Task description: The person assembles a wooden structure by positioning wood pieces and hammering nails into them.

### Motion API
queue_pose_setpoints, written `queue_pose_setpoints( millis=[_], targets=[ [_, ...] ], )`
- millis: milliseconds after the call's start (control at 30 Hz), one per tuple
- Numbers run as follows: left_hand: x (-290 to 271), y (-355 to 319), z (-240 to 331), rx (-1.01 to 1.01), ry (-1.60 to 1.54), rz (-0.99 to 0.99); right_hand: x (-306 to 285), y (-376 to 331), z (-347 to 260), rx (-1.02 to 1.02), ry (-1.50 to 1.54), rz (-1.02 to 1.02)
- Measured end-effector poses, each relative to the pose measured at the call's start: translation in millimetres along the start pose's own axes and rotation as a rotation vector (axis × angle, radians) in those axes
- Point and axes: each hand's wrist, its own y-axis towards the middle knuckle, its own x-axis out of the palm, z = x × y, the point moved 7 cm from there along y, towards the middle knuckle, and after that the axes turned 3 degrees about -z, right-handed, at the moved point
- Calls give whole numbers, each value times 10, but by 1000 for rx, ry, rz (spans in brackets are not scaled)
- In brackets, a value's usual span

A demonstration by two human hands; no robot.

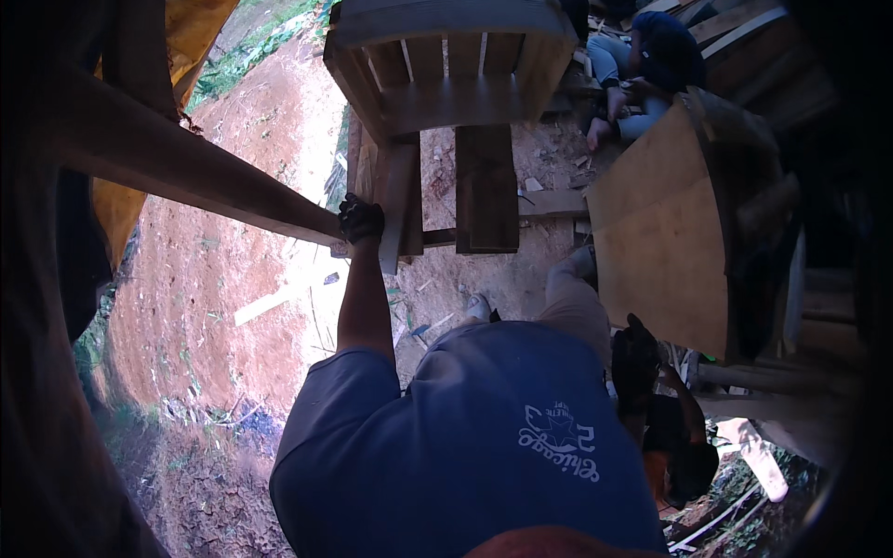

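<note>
My left hand (361, 219), in a black glove, is closed around the low end of a thick wooden post (214, 177) that slants in from the upper left. Just beside it stands a narrow upright board (400, 200). My right hand (635, 353), also black-gloved, is low at my right side, near the lower edge of a large plywood panel (660, 228). Shadow and the dark glove hide most of its fingers, so whether it holds anything is unclear. Beyond my left hand sits a slatted wooden box-like frame (451, 104).
A wide plank (486, 191) lies below the slatted frame. One person (662, 51) sits at the upper right beside stacked lumber (772, 56); another person (684, 456) is at the lower right. Wood scraps (260, 307) lie on the reddish dirt ground. Yellow sheeting hangs at upper left.
</note>
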Motion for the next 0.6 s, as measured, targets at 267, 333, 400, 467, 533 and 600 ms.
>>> queue_pose_setpoints(
  millis=[267,333,400,467,533,600],
  targets=[
    [295,115,-166,51,-32,-241,55,243,-10,25,173,-175],
    [282,151,-255,107,-72,-235,77,310,-49,-14,167,-171],
    [294,170,-427,182,-94,-183,57,404,-138,-17,174,-188],
    [229,91,-380,182,-137,-166,58,424,-158,-14,174,-187],
    [87,-47,-292,209,-170,-92,82,435,-142,-34,187,-168],
    [-118,-274,-117,265,-193,38,126,425,-111,-24,182,-174]
  ],
)
